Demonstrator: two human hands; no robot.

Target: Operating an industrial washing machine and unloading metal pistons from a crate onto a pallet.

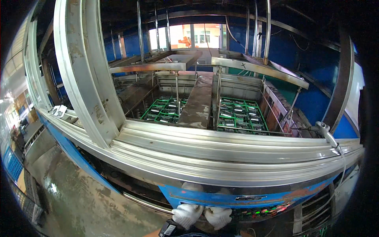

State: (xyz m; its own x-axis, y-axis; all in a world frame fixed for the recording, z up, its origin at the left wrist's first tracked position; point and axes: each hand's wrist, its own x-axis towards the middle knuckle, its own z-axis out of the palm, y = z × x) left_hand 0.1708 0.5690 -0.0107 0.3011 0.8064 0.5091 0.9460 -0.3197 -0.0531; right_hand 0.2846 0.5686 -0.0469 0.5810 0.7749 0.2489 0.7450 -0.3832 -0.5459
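Two white-gloved hands are side by side at the bottom centre, close against the front of a machine. My left hand [186, 215] is curled at the lower part of a blue panel [217, 196], and a black device [169, 228] is on that wrist. Beside it, almost touching, my right hand [218, 217] is curled at the same panel. The fingertips of both are partly hidden against the panel. To the right of the hands, a dark slot-like fitting [251, 198] is set in the blue face.
Above the hands runs a wide ridged metal ledge [221, 158]. Behind it, two open tanks hold green racks [241, 113] of metal parts under hanging frames [258, 71]. A thick metal post [85, 75] rises at left, over a wet floor [75, 197]. A grey gun-shaped tool [327, 132] with a hose rests at right.
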